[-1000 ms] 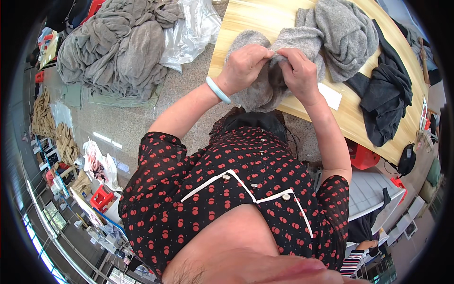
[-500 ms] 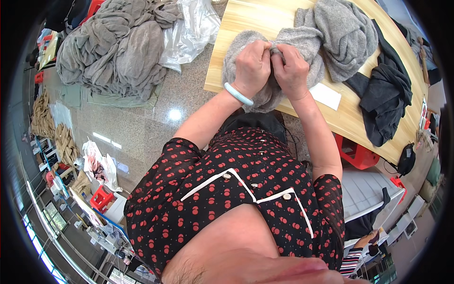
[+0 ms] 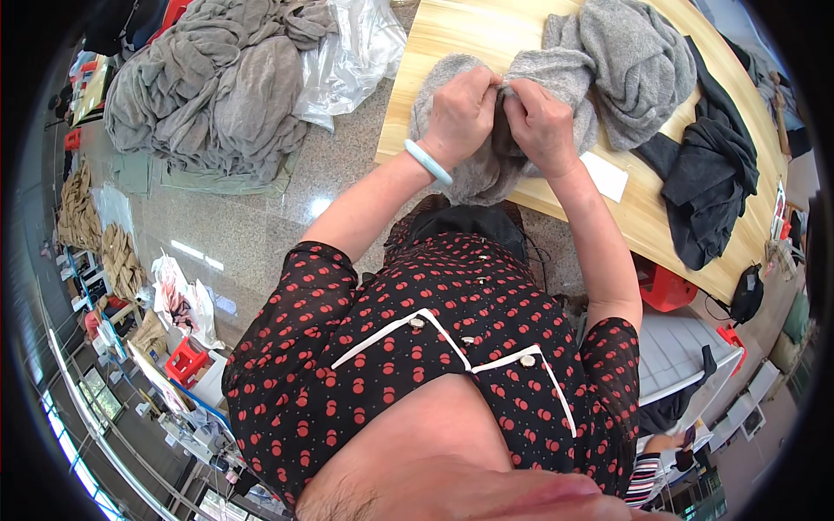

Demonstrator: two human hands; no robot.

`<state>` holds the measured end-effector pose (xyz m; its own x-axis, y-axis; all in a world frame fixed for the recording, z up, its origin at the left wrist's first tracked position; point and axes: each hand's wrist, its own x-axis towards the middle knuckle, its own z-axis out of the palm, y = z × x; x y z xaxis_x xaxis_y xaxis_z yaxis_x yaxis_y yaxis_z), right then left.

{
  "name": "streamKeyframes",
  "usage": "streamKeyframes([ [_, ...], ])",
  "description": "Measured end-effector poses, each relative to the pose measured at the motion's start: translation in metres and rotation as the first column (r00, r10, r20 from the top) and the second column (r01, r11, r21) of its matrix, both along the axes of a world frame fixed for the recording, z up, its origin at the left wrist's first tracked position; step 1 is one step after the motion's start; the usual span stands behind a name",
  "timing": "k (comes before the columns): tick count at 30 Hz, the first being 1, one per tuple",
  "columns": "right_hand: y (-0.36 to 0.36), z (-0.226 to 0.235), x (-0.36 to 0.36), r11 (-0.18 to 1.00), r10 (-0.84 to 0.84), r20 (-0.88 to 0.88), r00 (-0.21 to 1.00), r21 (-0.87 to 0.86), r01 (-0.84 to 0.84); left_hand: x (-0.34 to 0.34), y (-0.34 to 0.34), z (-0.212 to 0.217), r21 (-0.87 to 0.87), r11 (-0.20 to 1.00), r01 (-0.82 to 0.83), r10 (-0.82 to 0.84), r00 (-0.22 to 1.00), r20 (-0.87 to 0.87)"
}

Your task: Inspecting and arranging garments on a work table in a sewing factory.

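Two hands, the left hand [image 3: 460, 108] and the right hand [image 3: 540, 124], meet on one grey knitted garment [image 3: 473, 169] on one wooden counter [image 3: 452, 35]. One pale green bangle [image 3: 427, 161] circles the left wrist. One more grey knitted garment [image 3: 638, 65] lies just beyond the right hand, one black garment [image 3: 708, 174] further to its right, and one white paper tag [image 3: 604, 176] beside its wrist. One heap of grey cloth [image 3: 208, 87] and one clear plastic bag [image 3: 347, 52] lie on the floor, well left of the left hand.

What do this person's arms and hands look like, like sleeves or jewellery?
Both forearms are bare. The left hand has a pale green bangle at the wrist; the right hand shows no jewellery. Short sleeves are black with red dots.
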<state>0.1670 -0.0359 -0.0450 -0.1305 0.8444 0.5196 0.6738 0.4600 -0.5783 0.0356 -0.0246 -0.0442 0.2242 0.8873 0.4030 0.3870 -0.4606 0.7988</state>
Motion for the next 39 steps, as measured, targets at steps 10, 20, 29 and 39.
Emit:
streamKeyframes([
  [10, -0.014, 0.002, -0.003, 0.976, -0.139, -0.225, 0.964, -0.194, 0.096, -0.003, -0.008, -0.012, -0.318, 0.947, 0.042, 0.082, 0.926, 0.367],
  [20, -0.019, -0.002, 0.007, 0.996, 0.085, -0.055, 0.995, 0.035, -0.083, -0.025, 0.019, -0.008, -0.656, 0.618, 0.432, -0.26, 0.901, 0.348],
  [29, -0.082, -0.066, 0.035, 0.913, -0.026, 0.2, 0.979, -0.394, 0.104, -0.065, -0.044, -0.061, -0.16, 0.95, 0.269, -0.31, 0.873, -0.376],
  [39, -0.061, -0.067, 0.049, 0.64, -0.193, -0.059, 0.979, -0.764, 0.08, -0.09, -0.077, -0.08, -0.056, 0.991, 0.12, -0.132, 0.888, -0.44],
])
